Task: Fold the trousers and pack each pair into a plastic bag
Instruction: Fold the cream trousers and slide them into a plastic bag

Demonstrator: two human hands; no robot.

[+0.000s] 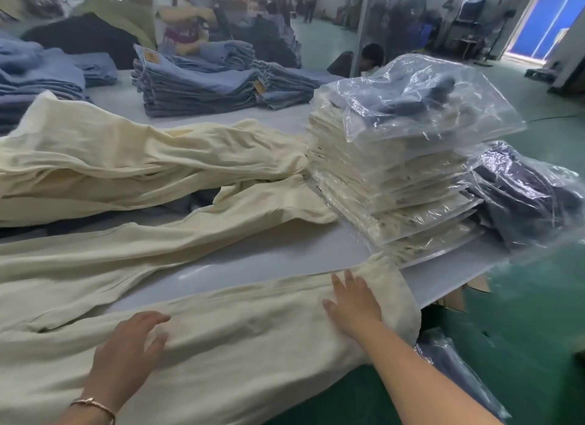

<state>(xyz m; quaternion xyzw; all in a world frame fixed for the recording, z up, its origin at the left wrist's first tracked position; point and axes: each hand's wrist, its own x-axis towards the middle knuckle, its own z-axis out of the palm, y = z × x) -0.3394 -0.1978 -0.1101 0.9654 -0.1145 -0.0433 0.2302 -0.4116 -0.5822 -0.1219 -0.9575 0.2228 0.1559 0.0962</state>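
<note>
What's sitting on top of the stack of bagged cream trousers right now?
On the stack of bagged cream trousers lies a clear plastic bag holding a dark blue-grey garment. How that garment is folded cannot be told through the glare, and the stack's lower layers show only their edges.

Soft even indoor light, glare on plastic bags, blurred, warped edges.

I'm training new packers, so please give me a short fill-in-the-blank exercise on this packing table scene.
1. Both hands, the left hand and the right hand, press flat on the ____-coloured trousers.
2. The stack of bagged cream trousers is topped by a bag holding a ____ garment.
3. The bracelet is on the ____ wrist.

Missing words: cream; dark; left
</note>
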